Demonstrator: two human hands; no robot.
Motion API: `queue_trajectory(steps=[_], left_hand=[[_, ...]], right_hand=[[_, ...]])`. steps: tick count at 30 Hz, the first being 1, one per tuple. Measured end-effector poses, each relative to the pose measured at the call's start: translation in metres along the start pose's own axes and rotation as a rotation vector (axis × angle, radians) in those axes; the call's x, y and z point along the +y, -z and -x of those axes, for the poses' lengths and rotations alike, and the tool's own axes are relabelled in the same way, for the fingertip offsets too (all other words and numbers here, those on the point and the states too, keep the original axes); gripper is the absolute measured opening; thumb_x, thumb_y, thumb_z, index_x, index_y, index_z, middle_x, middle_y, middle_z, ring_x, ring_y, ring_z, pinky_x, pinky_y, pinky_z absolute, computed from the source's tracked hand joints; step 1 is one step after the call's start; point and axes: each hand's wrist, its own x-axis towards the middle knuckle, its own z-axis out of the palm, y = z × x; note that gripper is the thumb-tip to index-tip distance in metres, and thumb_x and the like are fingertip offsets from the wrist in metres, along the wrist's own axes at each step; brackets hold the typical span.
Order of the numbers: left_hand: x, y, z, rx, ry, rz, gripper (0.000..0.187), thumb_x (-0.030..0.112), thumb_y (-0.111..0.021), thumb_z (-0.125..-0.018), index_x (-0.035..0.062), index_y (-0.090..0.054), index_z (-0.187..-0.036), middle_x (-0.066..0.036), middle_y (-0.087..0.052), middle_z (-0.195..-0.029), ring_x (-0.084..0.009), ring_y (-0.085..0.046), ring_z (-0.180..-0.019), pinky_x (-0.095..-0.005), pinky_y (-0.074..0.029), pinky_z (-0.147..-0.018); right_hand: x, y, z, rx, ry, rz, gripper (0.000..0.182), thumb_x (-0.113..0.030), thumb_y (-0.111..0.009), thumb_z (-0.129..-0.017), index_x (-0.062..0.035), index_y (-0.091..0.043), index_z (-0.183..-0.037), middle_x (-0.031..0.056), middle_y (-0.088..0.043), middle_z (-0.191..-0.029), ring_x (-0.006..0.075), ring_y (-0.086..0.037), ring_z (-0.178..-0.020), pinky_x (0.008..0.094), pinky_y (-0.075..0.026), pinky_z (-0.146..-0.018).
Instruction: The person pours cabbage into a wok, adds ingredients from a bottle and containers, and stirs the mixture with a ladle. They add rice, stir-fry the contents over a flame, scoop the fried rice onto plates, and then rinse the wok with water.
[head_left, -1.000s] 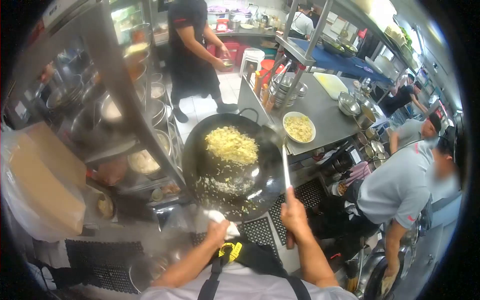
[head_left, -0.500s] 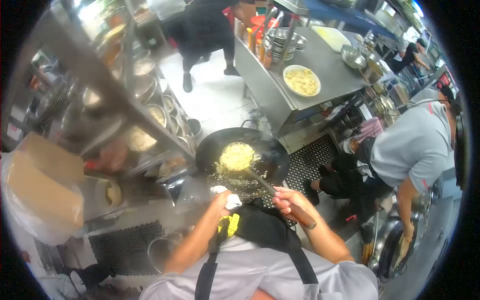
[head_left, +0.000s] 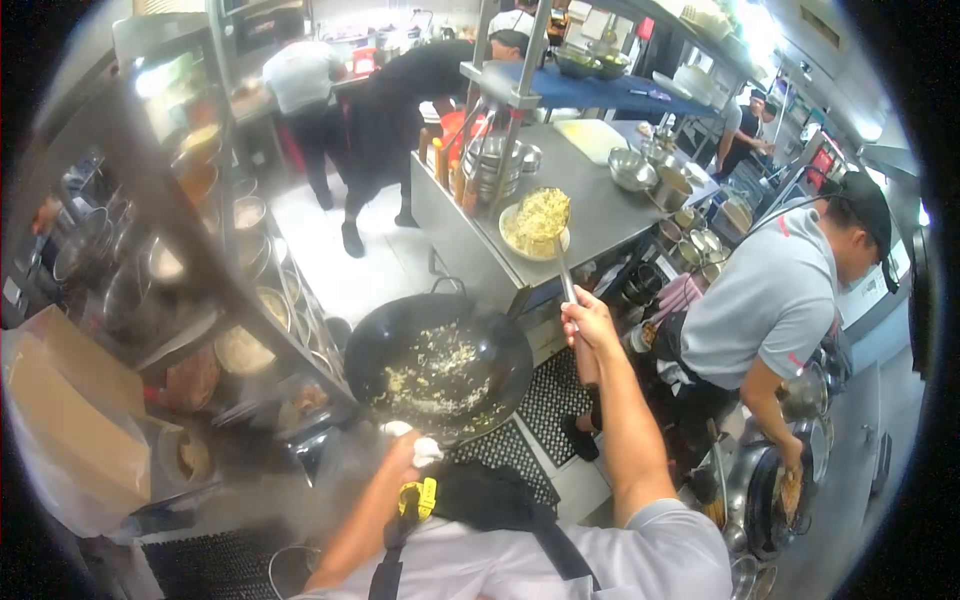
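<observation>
My right hand [head_left: 588, 325] is closed around the handle of a long ladle [head_left: 566, 272], arm stretched forward. The ladle's bowl is heaped with yellow food [head_left: 545, 213] that looks like fried rice. Its load is just over a white plate [head_left: 562, 243] that holds more of the same food. At the near rim of a large black wok [head_left: 505, 345], my left hand [head_left: 402, 458] is shut on a white cloth [head_left: 427, 452]. Scattered pale grains and bits [head_left: 440, 365] lie in the wok.
The plate stands on a steel counter [head_left: 580, 200] with stacked metal bowls [head_left: 495, 165] and a white cutting board [head_left: 598, 140]. A co-worker [head_left: 770, 290] bends over pans at the right. Food containers [head_left: 250, 350] line the left; others stand at the back.
My right hand has lifted the loaded ladle from the wok, forward and right, to the plate. The wok's heap is gone, leaving scattered bits. My left hand keeps the cloth; the view has shifted.
</observation>
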Motion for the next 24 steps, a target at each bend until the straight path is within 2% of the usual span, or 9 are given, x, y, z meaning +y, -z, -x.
queue_trajectory(steps=[4,6,10,14,16,18,20,21,24], left_hand=[[0.000,0.006,-0.001,0.027,0.009,0.032,0.014,0.008,-0.046,-0.087,0.0020,-0.055,-0.096,-0.012,-0.062,-0.081,-0.0277,-0.064,-0.071,-0.0422,-0.056,-0.061],[-0.007,0.014,-0.008,0.087,-0.022,0.038,0.015,0.010,-0.046,-0.087,0.0003,-0.055,-0.095,-0.015,-0.063,-0.084,-0.0285,-0.066,-0.072,-0.0409,-0.056,-0.061],[-0.023,0.045,-0.032,0.037,-0.008,-0.082,0.020,0.016,-0.047,-0.086,-0.0005,-0.056,-0.093,-0.016,-0.063,-0.079,-0.0305,-0.066,-0.069,-0.0429,-0.055,-0.058],[-0.020,0.047,-0.027,0.060,0.054,-0.193,0.023,0.018,-0.047,-0.086,-0.0012,-0.057,-0.094,-0.016,-0.064,-0.078,-0.0319,-0.066,-0.069,-0.0452,-0.055,-0.060],[-0.034,0.059,-0.036,0.036,0.019,-0.090,0.024,0.018,-0.046,-0.087,-0.0012,-0.057,-0.093,-0.017,-0.065,-0.080,-0.0322,-0.066,-0.070,-0.0437,-0.055,-0.061],[-0.032,0.057,-0.035,0.043,0.023,-0.074,0.025,0.019,-0.046,-0.087,-0.0012,-0.058,-0.093,-0.017,-0.066,-0.082,-0.0324,-0.066,-0.070,-0.0429,-0.055,-0.062],[-0.036,0.064,-0.043,0.049,0.016,-0.109,0.026,0.022,-0.045,-0.088,0.0001,-0.058,-0.094,-0.015,-0.066,-0.083,-0.0308,-0.066,-0.071,-0.0419,-0.054,-0.062],[-0.036,0.064,-0.044,0.050,0.028,-0.125,0.026,0.022,-0.045,-0.088,0.0005,-0.058,-0.094,-0.015,-0.066,-0.083,-0.0302,-0.066,-0.072,-0.0416,-0.054,-0.063],[-0.032,0.065,-0.047,0.036,0.066,-0.177,0.026,0.023,-0.045,-0.090,0.0020,-0.058,-0.095,-0.014,-0.066,-0.083,-0.0285,-0.066,-0.074,-0.0415,-0.053,-0.064]], right_hand=[[0.014,0.009,-0.052,0.179,-0.043,0.102,0.073,-0.004,-0.061,-0.082,-0.0025,-0.027,-0.146,0.0043,-0.056,-0.064,0.0116,-0.050,-0.043,0.0288,-0.042,-0.036],[0.016,0.002,-0.050,0.197,-0.014,0.148,0.072,-0.001,-0.060,-0.081,-0.0028,-0.029,-0.146,0.0047,-0.056,-0.062,0.0123,-0.051,-0.043,0.0295,-0.043,-0.036],[0.018,0.007,-0.064,0.230,-0.032,0.167,0.074,0.000,-0.059,-0.080,-0.0045,-0.027,-0.147,0.0059,-0.056,-0.061,0.0136,-0.051,-0.042,0.0304,-0.043,-0.036],[0.011,-0.002,-0.059,0.285,0.031,0.289,0.069,-0.002,-0.060,-0.079,-0.0058,-0.035,-0.144,0.0078,-0.060,-0.066,0.0138,-0.052,-0.042,0.0316,-0.043,-0.037],[0.010,-0.008,-0.049,0.336,0.064,0.426,0.067,-0.003,-0.060,-0.078,-0.0068,-0.040,-0.142,0.0089,-0.062,-0.069,0.0129,-0.054,-0.043,0.0313,-0.043,-0.037],[0.064,0.016,-0.086,0.418,0.338,0.811,0.062,-0.005,-0.058,-0.077,-0.0057,-0.045,-0.137,0.0201,-0.066,-0.079,0.0292,-0.064,-0.058,0.0405,-0.051,-0.054],[0.066,0.004,-0.076,0.466,0.458,1.080,0.061,-0.006,-0.056,-0.076,-0.0056,-0.046,-0.136,0.0255,-0.066,-0.083,0.0389,-0.065,-0.070,0.0450,-0.052,-0.065],[0.063,-0.004,-0.066,0.431,0.257,1.023,0.060,-0.008,-0.055,-0.076,-0.0079,-0.047,-0.135,0.0284,-0.064,-0.088,0.0458,-0.061,-0.085,0.0485,-0.049,-0.077],[0.118,-0.003,-0.066,0.386,0.283,1.064,0.066,-0.010,-0.060,-0.076,-0.0153,-0.043,-0.140,0.0292,-0.062,-0.092,0.0454,-0.061,-0.089,0.0489,-0.048,-0.079]])
